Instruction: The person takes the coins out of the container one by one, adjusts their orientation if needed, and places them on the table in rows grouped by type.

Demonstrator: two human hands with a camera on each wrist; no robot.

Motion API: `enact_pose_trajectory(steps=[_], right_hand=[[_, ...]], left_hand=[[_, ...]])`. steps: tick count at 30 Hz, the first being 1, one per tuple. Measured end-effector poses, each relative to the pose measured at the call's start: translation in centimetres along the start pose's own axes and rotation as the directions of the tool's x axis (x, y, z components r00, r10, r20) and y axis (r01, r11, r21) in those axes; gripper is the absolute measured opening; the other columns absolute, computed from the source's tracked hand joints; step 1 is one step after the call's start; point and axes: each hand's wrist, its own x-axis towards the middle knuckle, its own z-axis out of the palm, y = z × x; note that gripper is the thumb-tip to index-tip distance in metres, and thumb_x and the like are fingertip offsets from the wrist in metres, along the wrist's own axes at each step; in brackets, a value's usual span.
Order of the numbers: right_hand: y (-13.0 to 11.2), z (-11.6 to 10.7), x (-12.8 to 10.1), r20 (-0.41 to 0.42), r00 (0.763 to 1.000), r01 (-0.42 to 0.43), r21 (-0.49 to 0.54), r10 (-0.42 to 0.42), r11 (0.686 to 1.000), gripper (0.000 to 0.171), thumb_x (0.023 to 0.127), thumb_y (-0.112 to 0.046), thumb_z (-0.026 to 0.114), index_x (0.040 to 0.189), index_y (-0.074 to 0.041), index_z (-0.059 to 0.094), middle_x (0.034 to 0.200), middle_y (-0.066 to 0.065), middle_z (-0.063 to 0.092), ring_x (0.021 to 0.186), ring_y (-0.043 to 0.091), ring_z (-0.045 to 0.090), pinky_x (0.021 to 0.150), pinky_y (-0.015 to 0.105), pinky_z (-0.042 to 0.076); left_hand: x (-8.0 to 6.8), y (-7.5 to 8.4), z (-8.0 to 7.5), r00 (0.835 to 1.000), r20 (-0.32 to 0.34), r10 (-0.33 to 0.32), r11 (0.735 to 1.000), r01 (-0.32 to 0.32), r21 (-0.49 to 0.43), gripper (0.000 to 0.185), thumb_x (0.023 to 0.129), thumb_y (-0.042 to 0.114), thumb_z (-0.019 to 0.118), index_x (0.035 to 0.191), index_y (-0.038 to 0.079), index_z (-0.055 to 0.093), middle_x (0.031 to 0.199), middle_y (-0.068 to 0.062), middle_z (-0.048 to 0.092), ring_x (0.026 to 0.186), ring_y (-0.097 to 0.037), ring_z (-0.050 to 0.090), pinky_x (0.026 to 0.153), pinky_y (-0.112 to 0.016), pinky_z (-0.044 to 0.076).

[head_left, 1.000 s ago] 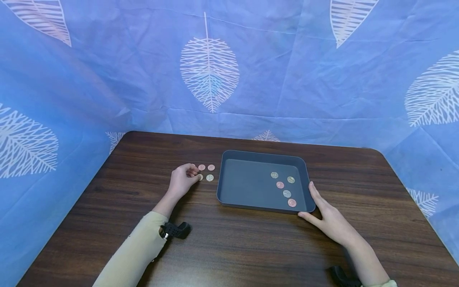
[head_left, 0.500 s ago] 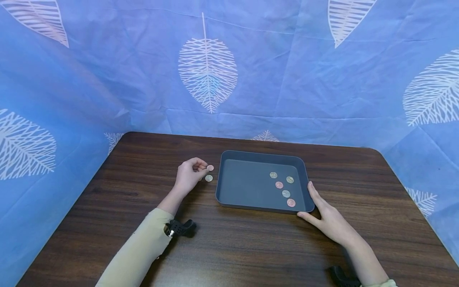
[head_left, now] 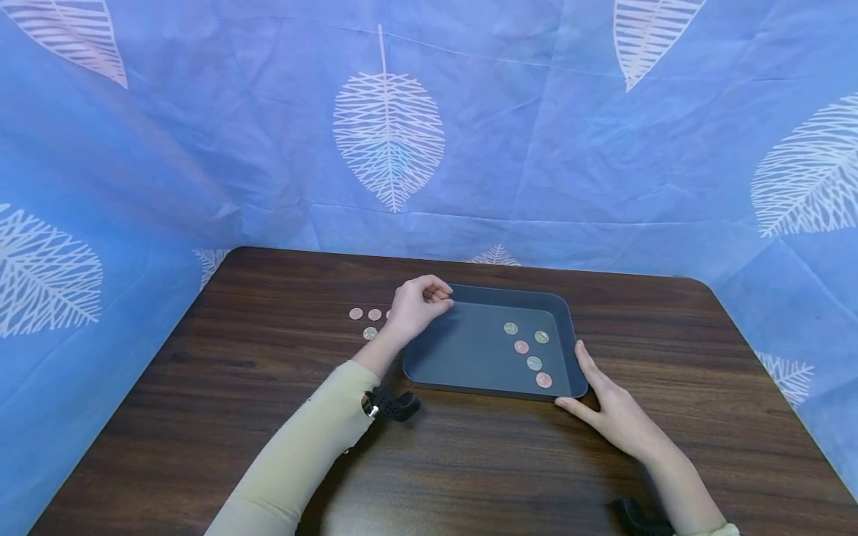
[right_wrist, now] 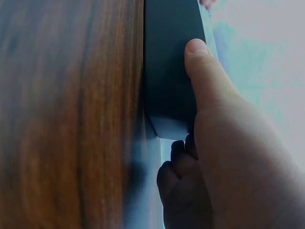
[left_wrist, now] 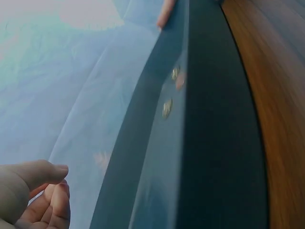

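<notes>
A dark grey tray [head_left: 509, 292] lies on the wooden table [head_left: 201, 417] with several coins [head_left: 534, 363] in its right half. My left hand [head_left: 439, 298] hovers over the tray's far left corner, thumb and fingertips pinched together; what they pinch is hidden. The left wrist view shows that thumb and finger [left_wrist: 45, 191] beside the tray wall [left_wrist: 143, 119], with the coins [left_wrist: 167, 109] beyond. My right hand [head_left: 593, 391] rests against the tray's near right corner, fingers along the side. In the right wrist view its thumb [right_wrist: 202, 71] lies on the tray wall [right_wrist: 167, 57].
Loose coins [head_left: 370, 333] lie on the table just left of the tray, three in a row [head_left: 356, 313] and one nearer me. A blue cloth with white leaves [head_left: 389, 134] closes in the back and both sides. A black strap mount [head_left: 395, 406] sits on my left wrist.
My left hand has lifted from the loose coins and moved right, over the tray's far left corner. The right hand and the tray have stayed in place.
</notes>
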Motion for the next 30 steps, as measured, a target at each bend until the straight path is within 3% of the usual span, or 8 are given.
enact_pose_trajectory(steps=[7,13,19,30], right_hand=[[0.1,0.2,0.0,-0.002,1.0,0.006,0.002,-0.006,1.0,0.097,0.088,-0.055,0.059,0.154,-0.021,-0.003,0.158,0.015,0.005,0.134,0.049,0.025,0.096,0.066,0.031],[0.2,0.2,0.0,-0.003,1.0,0.004,0.01,-0.004,1.0,0.097,0.088,-0.054,0.06,0.154,-0.02,-0.003,0.158,0.016,0.005,0.133,0.05,0.026,0.096,0.066,0.031],[0.2,0.1,0.0,-0.006,1.0,0.0,-0.004,0.0,1.0,0.097,0.088,-0.055,0.059,0.154,-0.022,-0.004,0.158,0.018,0.007,0.132,0.05,0.028,0.095,0.066,0.032],[0.2,0.1,0.0,0.0,1.0,0.003,0.006,-0.003,1.0,0.097,0.089,-0.054,0.059,0.154,-0.021,-0.004,0.157,0.018,0.006,0.132,0.051,0.028,0.095,0.066,0.032]], left_hand=[[1.4,1.7,4.3,0.995,0.102,-0.002,1.0,0.003,-0.017,0.016,0.086,0.007,0.072,0.1,0.0,0.069,0.084,-0.003,0.066,0.076,-0.013,0.06,0.065,-0.022,0.049],[2.0,2.4,7.1,0.991,0.132,-0.011,0.999,0.014,-0.029,0.015,0.086,0.007,0.072,0.099,0.0,0.069,0.082,-0.002,0.065,0.073,-0.01,0.059,0.064,-0.02,0.048],[2.5,2.0,8.8,0.992,0.124,-0.033,0.999,0.036,-0.02,0.014,0.086,0.006,0.071,0.098,0.0,0.069,0.082,-0.002,0.064,0.073,-0.01,0.058,0.063,-0.019,0.046],[2.3,0.6,10.5,0.984,0.159,-0.079,0.997,0.075,0.032,0.016,0.086,0.008,0.072,0.1,0.001,0.069,0.084,-0.001,0.062,0.072,-0.009,0.056,0.064,-0.018,0.046]])
